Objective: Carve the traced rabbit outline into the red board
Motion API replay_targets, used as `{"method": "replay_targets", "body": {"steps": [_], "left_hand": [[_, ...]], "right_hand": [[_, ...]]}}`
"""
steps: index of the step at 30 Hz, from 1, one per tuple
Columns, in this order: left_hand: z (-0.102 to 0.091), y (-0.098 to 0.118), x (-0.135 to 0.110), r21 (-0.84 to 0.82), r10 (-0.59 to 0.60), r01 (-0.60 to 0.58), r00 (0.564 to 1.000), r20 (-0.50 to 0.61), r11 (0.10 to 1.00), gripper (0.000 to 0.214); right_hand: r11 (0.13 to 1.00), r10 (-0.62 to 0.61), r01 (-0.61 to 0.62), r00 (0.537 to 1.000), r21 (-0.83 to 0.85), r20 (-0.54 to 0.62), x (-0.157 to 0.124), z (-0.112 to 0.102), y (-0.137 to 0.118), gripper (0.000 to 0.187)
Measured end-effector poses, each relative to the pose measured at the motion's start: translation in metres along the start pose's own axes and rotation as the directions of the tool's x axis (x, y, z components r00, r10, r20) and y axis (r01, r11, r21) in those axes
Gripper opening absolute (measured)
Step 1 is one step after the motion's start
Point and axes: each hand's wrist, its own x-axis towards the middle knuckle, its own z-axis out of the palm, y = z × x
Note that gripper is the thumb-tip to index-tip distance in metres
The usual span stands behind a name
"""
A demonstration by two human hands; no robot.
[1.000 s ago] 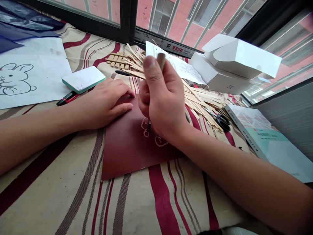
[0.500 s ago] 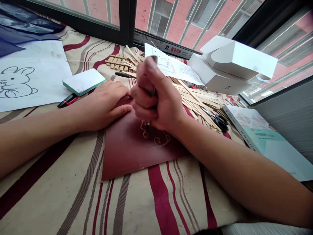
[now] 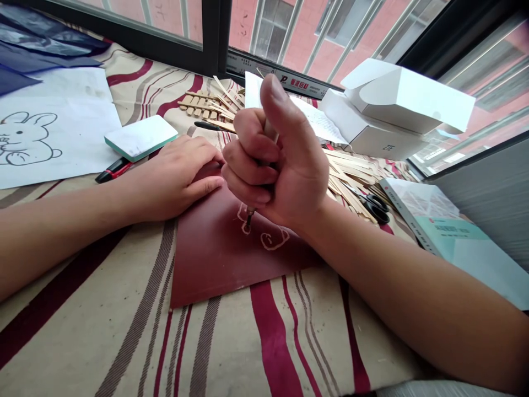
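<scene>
A dark red board (image 3: pixel 215 259) lies on the striped cloth, with pale carved outlines (image 3: pixel 270 238) near its middle. My right hand (image 3: pixel 276 160) is a fist wrapped round a carving tool (image 3: pixel 249 216), thumb pointing up. The tool's tip touches the board at the carved lines. My left hand (image 3: pixel 177 171) lies flat with fingers together, pressing on the board's far left corner.
A rabbit drawing on white paper (image 3: pixel 37 132), a green-edged white block (image 3: pixel 140 135) and a black-red marker (image 3: pixel 111 168) lie left. Wooden sticks (image 3: pixel 347 176), scissors (image 3: pixel 374 205), white boxes (image 3: pixel 397 110) and a book (image 3: pixel 450 237) are right, by the window.
My right hand has shifted its hold on the tool into a full fist, with the thumb now raised. The tool tip stays at the carved lines. The left hand has not moved.
</scene>
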Motion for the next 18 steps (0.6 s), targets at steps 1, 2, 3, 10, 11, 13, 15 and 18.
{"method": "replay_targets", "body": {"steps": [1, 2, 3, 10, 11, 13, 15, 18], "left_hand": [[0.001, -0.001, -0.001, 0.004, 0.015, -0.015, 1.000, -0.018, 1.000, 0.039], [0.001, -0.001, -0.001, 0.009, 0.031, -0.031, 0.999, -0.040, 0.999, 0.038], [0.001, -0.002, -0.001, 0.012, 0.046, -0.045, 0.997, -0.059, 0.999, 0.038], [0.002, -0.001, -0.001, 0.004, 0.045, -0.045, 0.998, -0.032, 0.999, 0.035], [0.002, 0.000, -0.001, 0.007, 0.047, -0.047, 0.997, -0.054, 0.999, 0.036], [0.001, 0.001, -0.001, 0.009, 0.037, -0.037, 0.998, -0.054, 0.999, 0.039], [-0.002, 0.003, -0.001, 0.008, 0.015, -0.015, 1.000, -0.003, 1.000, 0.041], [-0.007, 0.006, 0.001, 0.018, -0.001, 0.000, 0.999, 0.044, 1.000, 0.042]], "right_hand": [[1.000, 0.000, 0.000, 1.000, 0.007, -0.006, 0.000, -0.001, 0.000, 0.066], [1.000, -0.003, 0.004, 1.000, 0.025, -0.028, 0.000, -0.001, 0.001, 0.065], [0.999, -0.004, 0.007, 0.998, 0.044, -0.063, 0.000, -0.001, 0.001, 0.064], [0.997, -0.039, 0.017, 0.956, -0.080, -0.291, -0.004, 0.013, 0.007, 0.056], [0.992, -0.087, 0.053, 0.945, -0.115, -0.315, -0.004, 0.016, 0.008, 0.058], [0.978, -0.161, 0.095, 0.911, -0.187, -0.379, -0.004, 0.021, 0.011, 0.058], [0.966, -0.197, 0.093, 0.870, -0.242, -0.451, -0.003, 0.024, 0.012, 0.057], [0.963, -0.233, 0.121, 0.824, -0.242, -0.517, 0.000, 0.025, 0.013, 0.052]]}}
